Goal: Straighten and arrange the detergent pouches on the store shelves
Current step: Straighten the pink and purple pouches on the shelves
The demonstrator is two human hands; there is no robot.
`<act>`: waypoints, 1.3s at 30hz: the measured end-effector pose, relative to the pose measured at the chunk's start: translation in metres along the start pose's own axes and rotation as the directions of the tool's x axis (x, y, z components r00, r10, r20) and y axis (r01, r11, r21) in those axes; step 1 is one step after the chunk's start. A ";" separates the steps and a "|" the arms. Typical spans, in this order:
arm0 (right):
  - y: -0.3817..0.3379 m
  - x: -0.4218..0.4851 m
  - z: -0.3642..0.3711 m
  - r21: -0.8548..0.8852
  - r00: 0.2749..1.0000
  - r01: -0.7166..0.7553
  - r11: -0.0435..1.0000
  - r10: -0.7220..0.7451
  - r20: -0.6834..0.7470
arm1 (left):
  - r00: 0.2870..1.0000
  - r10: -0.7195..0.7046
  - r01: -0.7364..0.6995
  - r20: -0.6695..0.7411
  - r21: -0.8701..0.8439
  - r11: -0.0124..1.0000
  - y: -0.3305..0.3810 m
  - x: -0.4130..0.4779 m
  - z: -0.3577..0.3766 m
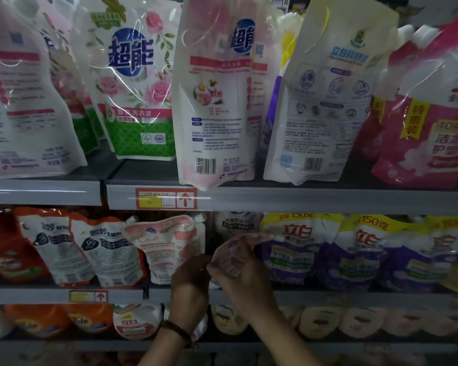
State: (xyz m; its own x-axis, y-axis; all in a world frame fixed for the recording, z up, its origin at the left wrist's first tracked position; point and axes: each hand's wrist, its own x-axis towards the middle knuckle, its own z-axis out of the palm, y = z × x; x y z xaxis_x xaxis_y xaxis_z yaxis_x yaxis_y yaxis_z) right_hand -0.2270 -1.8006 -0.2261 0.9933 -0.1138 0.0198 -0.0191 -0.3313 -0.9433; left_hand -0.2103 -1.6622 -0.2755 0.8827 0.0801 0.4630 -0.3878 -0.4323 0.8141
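As right hand [242, 276] grips it, pouch [249, 237] blurred (label unreadable), left hand [189, 278] beside.

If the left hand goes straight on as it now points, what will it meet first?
Probably the pouch that the right hand grips, just ahead of the left hand; depth is unclear.

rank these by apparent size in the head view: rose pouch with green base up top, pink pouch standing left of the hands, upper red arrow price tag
1. rose pouch
2. pink pouch
3. upper price tag
Pouch order may partly reflect nearness to the camera; true sizes unsure.
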 end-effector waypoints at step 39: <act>0.006 0.032 -0.016 -0.461 0.922 0.063 0.885 -0.228 -0.312 | 0.933 -0.204 0.269 0.298 -0.197 0.943 0.035 -0.024 0.026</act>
State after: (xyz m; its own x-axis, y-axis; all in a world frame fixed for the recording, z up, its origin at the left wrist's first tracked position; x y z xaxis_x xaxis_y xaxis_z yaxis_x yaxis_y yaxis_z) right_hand -0.1973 -1.8215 -0.2254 0.8849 -0.3216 0.3371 -0.0066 -0.7321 -0.6812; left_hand -0.2380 -1.7023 -0.2668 0.9814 -0.1043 0.1613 -0.1802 -0.2086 0.9613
